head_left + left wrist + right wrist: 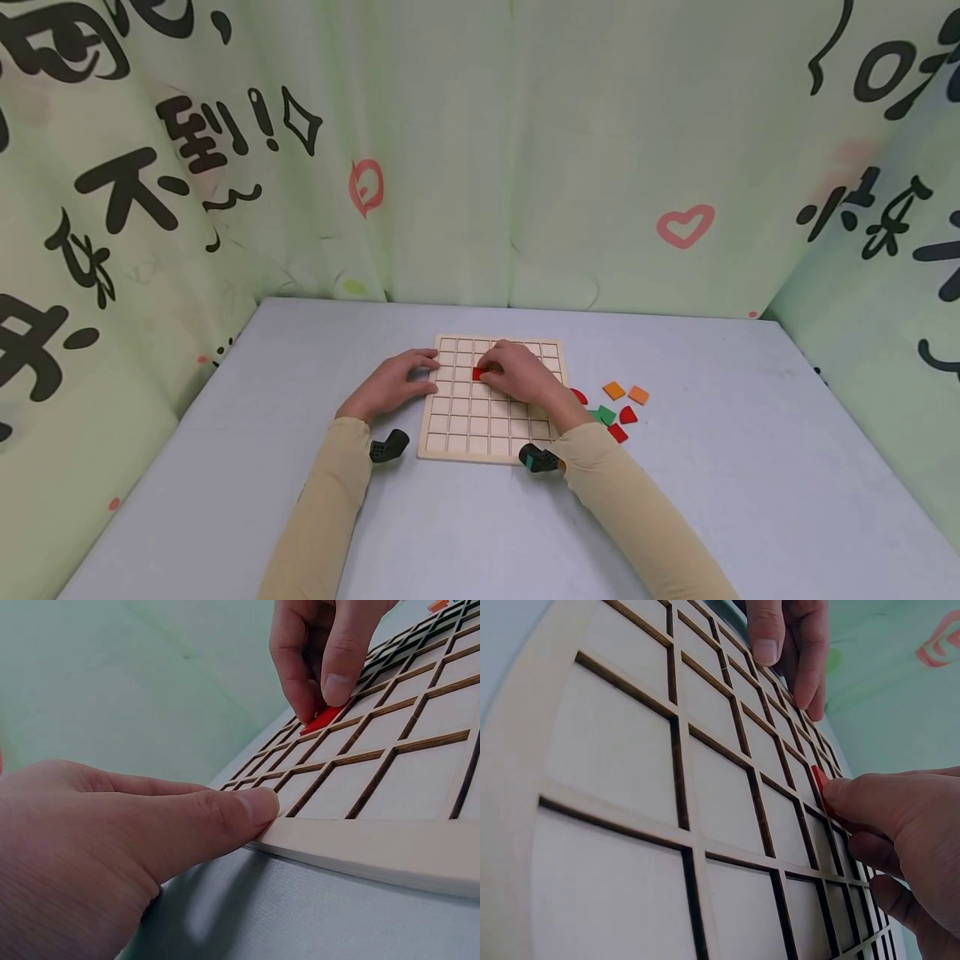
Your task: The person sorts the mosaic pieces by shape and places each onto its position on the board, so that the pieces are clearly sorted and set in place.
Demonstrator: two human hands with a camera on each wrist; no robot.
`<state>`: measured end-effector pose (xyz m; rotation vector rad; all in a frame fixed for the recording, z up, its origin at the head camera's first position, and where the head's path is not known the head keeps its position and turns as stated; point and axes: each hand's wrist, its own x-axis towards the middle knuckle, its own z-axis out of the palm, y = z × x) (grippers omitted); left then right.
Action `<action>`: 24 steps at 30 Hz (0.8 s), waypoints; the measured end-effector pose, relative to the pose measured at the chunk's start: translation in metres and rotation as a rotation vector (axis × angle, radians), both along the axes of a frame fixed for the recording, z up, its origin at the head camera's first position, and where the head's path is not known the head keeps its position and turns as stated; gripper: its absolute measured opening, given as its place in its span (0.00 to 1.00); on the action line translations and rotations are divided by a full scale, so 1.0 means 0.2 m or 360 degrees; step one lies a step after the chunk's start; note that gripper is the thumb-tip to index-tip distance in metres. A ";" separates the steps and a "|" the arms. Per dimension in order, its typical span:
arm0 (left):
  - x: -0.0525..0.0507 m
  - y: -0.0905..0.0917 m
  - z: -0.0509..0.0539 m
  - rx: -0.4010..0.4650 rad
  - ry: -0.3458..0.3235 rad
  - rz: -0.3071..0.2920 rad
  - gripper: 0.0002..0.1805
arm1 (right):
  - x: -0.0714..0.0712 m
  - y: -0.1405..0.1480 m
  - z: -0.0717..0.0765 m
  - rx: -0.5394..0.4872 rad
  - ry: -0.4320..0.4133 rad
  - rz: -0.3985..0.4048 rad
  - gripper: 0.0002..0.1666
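Note:
A pale wooden grid board (pixel 470 447), divided into square cells, lies on the table. At its left edge rests my left hand (pixel 392 385), thumb and fingers stretched out; in the left wrist view the thumb (pixel 259 806) touches the top of the rim. My right hand (pixel 521 373) is over the upper middle of the board and pinches a red tile (pixel 477 374) between thumb and finger. The left wrist view has this tile (pixel 322 720) at one of the cells, partly covered by the fingertips. Whether it lies flat in the cell I cannot tell.
Right of the board lie loose tiles: two orange squares (pixel 613 390), green pieces (pixel 607 415), a red rounded-edge piece (pixel 627 415) and a red square (pixel 617 432). Another red piece (pixel 578 396) is partly hidden by the right forearm. A printed curtain (pixel 450 233) surrounds the white table (pixel 465 533).

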<state>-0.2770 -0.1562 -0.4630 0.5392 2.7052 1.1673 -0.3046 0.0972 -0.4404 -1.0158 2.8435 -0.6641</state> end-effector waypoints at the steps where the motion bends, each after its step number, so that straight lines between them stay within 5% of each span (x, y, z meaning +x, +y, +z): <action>1: 0.00 0.00 0.00 -0.0001 0.0001 0.0001 0.24 | 0.00 0.00 0.00 -0.0003 -0.0001 0.0000 0.11; 14: -0.01 0.00 -0.01 0.0007 -0.0009 0.0004 0.23 | 0.03 0.03 0.00 -0.0117 -0.0045 -0.0055 0.13; 24: 0.00 0.01 -0.01 0.0000 -0.0012 0.0025 0.23 | 0.09 0.24 0.05 -0.0321 -0.0091 -0.0234 0.17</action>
